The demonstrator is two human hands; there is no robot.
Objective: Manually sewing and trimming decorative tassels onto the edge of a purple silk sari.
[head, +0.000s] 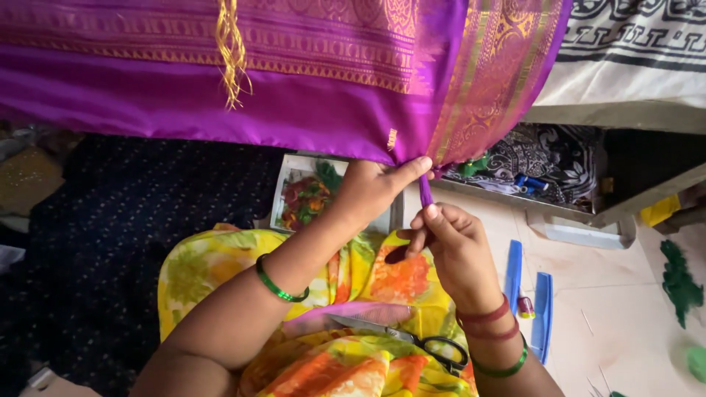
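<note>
Together, both hands grip the purple silk cloth with gold woven border (309, 110): left hand (375, 187) pinches its lower edge, right hand (452, 246) just below grasps its twisted purple strand (426, 192).

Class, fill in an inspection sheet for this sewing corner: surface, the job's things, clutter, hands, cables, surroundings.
Surface: pale tiled floor, dark speckled mat on the left.
Job's things: purple cloth with gold border hangs down; a twisted purple strand at its lower edge.
Clutter: scissors on the lap, two blue combs, green scraps.
Hands: left hand pinches the cloth edge; right hand fingers grip the strand.
Cables: nothing seen.
Surroundings: tray of coloured bits, low shelf with patterned fabric.
</note>
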